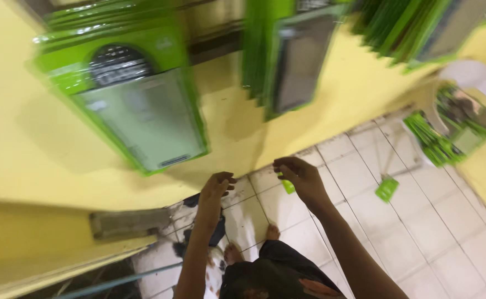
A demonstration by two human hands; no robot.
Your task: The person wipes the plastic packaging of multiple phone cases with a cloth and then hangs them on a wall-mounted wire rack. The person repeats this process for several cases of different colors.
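My left hand (pixel 216 188) is raised near the yellow wall (pixel 27 149), fingers curled loosely, nothing visible in it. Beside it, my right hand (pixel 301 176) pinches a small green piece (pixel 288 186) at its fingertips. Above both hands hang green flat packages: a large one (pixel 137 105) at the left and a stack (pixel 290 55) in the middle. The picture is blurred by motion.
More green packages (pixel 403 27) hang at the upper right. A white plastic chair (pixel 464 111) holds another pile of them. A green package (pixel 387 188) lies on the white tiled floor (pixel 437 238). My bare feet (pixel 251 243) stand below.
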